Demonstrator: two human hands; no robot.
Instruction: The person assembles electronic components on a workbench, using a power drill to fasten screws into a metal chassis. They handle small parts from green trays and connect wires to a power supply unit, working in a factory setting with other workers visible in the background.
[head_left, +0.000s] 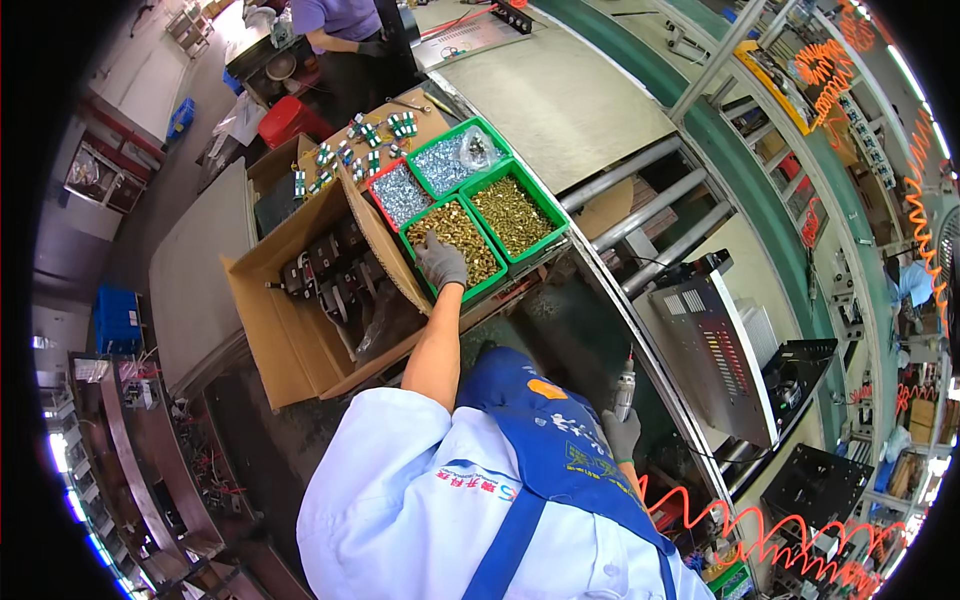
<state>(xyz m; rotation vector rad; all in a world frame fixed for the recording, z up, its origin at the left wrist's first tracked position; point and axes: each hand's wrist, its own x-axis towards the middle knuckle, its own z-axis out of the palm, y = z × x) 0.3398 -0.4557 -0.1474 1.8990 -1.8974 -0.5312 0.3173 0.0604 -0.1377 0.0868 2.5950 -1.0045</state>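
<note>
My left hand point(443, 266), in a grey glove, reaches into a green bin point(494, 283) of gold-coloured screws point(462, 228). Its fingers stretch out over the screws, with the tips among them; nothing shows as held. My right hand point(622, 432), also gloved, is down by the right side of my blue apron point(560, 430). It is wrapped round an air screwdriver point(626, 388), whose tip points up and away from me. Part of that grip is hidden by the tool and my sleeve.
Beside the screws stand another green bin point(515, 215) of small brass-toned screws, a green bin point(447, 165) and a red bin point(400, 195) of silvery ones. An open cardboard box point(285, 335) holds black parts. Rollers point(640, 215), a metal panel point(715, 350) and an orange coiled hose point(770, 545) are right. A person point(345, 40) works ahead.
</note>
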